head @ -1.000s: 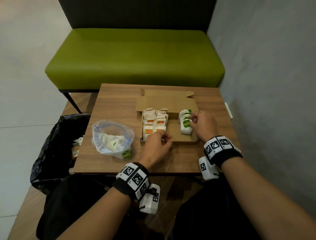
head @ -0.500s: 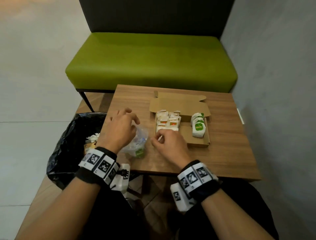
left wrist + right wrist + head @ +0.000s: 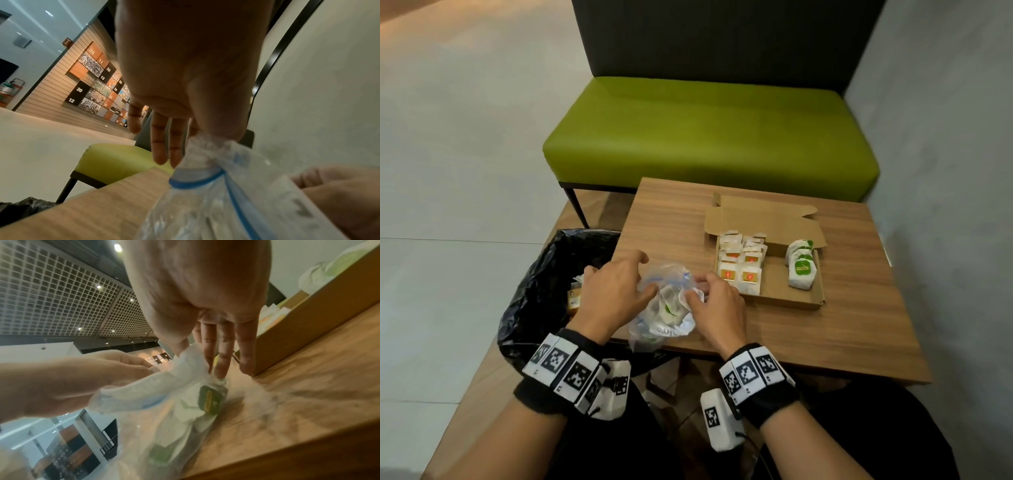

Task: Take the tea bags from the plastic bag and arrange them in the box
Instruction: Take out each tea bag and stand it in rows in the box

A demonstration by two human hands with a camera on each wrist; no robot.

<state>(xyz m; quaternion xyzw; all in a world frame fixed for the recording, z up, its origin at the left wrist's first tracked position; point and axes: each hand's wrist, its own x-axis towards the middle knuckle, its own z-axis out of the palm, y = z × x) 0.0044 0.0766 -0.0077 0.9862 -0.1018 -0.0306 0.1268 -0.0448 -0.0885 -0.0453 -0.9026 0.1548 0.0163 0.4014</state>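
A clear zip plastic bag point(image 3: 664, 308) with green-labelled tea bags point(image 3: 209, 398) inside lies at the table's near left edge. My left hand point(image 3: 647, 274) pinches the bag's rim from the left, thumb on the crumpled plastic point(image 3: 213, 146). From the right, my right hand point(image 3: 697, 287) pinches the opposite side of the rim point(image 3: 185, 356). The open cardboard box point(image 3: 774, 294) sits further right on the table. Rows of orange-labelled tea bags point(image 3: 739, 263) fill its left part, and a short row of green-labelled tea bags point(image 3: 800, 265) stands at its right.
A bin lined with a black bag point(image 3: 541, 291) stands left of the wooden table point(image 3: 825, 325), holding some wrappers. A green bench point(image 3: 709, 137) is behind the table and a grey wall point(image 3: 945, 171) runs along the right.
Both hands left the box and came to the plastic bag. The left took hold first, then the right joined, and the bag now sits at the table's near edge.
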